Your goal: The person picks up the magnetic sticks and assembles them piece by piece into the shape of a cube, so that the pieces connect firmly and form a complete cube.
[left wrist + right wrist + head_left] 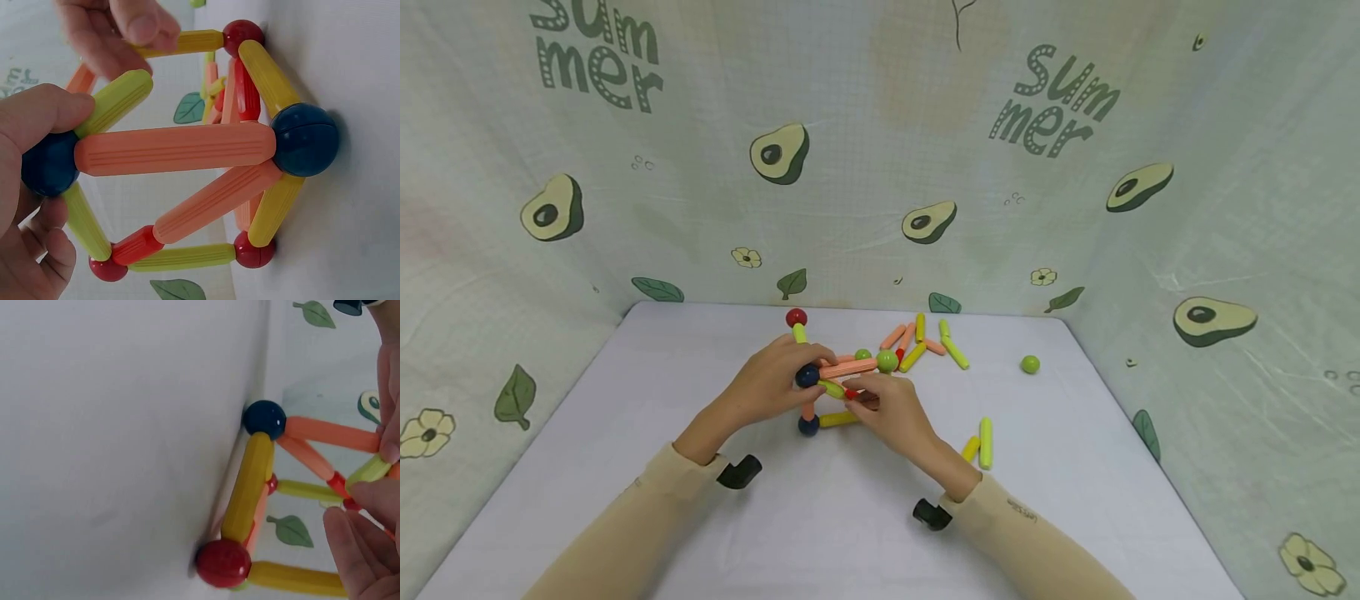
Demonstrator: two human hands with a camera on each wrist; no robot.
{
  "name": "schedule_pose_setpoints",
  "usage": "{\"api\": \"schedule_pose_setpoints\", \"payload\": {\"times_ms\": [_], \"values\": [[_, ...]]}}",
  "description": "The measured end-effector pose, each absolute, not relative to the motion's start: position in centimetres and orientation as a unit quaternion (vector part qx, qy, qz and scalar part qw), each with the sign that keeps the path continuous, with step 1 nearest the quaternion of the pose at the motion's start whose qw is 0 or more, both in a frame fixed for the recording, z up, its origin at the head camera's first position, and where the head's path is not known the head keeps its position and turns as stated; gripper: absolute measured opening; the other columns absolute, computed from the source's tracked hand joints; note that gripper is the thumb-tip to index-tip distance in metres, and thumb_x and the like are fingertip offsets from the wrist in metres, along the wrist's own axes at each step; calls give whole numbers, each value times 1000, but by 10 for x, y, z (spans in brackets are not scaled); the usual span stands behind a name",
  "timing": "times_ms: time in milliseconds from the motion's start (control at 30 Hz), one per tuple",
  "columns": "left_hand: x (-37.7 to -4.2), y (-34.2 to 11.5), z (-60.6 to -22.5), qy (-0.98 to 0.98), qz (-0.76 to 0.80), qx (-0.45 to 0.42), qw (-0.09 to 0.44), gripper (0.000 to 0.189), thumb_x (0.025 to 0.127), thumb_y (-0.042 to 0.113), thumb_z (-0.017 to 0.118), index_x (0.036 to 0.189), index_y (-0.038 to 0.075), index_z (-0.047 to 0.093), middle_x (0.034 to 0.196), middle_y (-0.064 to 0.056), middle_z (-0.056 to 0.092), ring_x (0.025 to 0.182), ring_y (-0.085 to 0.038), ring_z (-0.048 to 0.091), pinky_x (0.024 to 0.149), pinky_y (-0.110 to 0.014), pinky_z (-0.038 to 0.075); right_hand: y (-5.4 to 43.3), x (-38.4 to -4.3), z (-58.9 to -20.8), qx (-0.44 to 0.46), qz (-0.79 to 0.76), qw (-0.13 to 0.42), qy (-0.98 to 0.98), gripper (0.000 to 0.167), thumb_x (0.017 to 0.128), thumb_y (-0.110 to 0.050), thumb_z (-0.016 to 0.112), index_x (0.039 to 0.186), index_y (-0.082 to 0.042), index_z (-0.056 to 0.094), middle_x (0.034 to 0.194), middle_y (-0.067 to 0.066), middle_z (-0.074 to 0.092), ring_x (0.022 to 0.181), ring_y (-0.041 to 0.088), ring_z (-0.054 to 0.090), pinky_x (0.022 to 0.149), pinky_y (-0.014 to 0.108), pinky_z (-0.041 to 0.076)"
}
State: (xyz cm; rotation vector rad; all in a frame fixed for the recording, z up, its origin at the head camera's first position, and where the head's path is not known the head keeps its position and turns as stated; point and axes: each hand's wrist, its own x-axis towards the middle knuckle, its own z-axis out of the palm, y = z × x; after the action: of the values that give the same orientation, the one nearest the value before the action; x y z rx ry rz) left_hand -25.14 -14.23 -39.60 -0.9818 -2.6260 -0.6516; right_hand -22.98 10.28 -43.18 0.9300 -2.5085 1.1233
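We held rod-and-ball frame [831, 387] mid-table [625, 433]: left hand [767, 383] gripped upper blue ball [47, 164]; right hand [891, 412] pinched lime rod [369, 472]. Only head view showed loose rods [925, 342] and green ball [1030, 363] behind frame.

Both arms came in from the bottom in cream sleeves, forearms angled inward so the hands met over the middle of the table, each wrist with a small black camera strapped underneath. The left hand [771, 385] was palm-down with its fingers curled and the thumb [44, 115] pressed forward, clearly gripping something, knuckles toward the head camera. The right hand [891, 412] sat just beside it, nearly touching, fingers bent and the fingertips [375, 499] pinched together in a fine grip, wrist cocked up a bit.
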Motion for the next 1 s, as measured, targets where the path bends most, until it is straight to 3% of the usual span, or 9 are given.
{"api": "schedule_pose_setpoints", "payload": {"times_ms": [167, 300, 533, 700, 1000], "values": [[-252, -140, -395, -911, -219, -328, 121, 40, 88, 24, 89, 125, 18, 74, 113, 5, 75, 91, -16, 50, 68, -28, 46, 153, -233, -427, 365, 336, 37, -867, 27, 92, -1, 81, 119, -1, 78, 110, 12, 78, 93, 23, 75, 83, 35, 63], [-251, -140, -395, -917, -220, -313, 109, 39, 89, 24, 88, 125, 20, 74, 113, 6, 75, 92, -16, 49, 66, -28, 46, 200, -235, -422, 372, 268, -31, -888, 28, 95, -6, 80, 123, -5, 77, 119, 4, 77, 103, 27, 72, 90, 42, 61], [-251, -141, -394, -918, -220, -311, 105, 39, 89, 25, 88, 125, 20, 74, 114, 5, 75, 92, -16, 49, 65, -29, 45, 252, -230, -419, 345, 184, -145, -909, 25, 94, -4, 79, 117, -15, 80, 118, -8, 75, 112, 19, 68, 100, 47, 55], [-251, -145, -395, -919, -220, -309, 110, 39, 89, 24, 89, 125, 21, 74, 113, 6, 75, 91, -16, 48, 65, -29, 44, 258, -227, -427, 370, 168, -149, -901, 26, 90, 0, 83, 112, -13, 82, 111, -7, 75, 104, 14, 67, 96, 41, 57], [-252, -144, -396, -918, -222, -313, 104, 40, 89, 25, 88, 126, 20, 74, 113, 6, 75, 91, -15, 48, 64, -28, 45, 235, -230, -438, 387, 157, -73, -906, 23, 91, -8, 85, 113, -13, 81, 105, -6, 76, 95, 9, 68, 89, 30, 59]]}}
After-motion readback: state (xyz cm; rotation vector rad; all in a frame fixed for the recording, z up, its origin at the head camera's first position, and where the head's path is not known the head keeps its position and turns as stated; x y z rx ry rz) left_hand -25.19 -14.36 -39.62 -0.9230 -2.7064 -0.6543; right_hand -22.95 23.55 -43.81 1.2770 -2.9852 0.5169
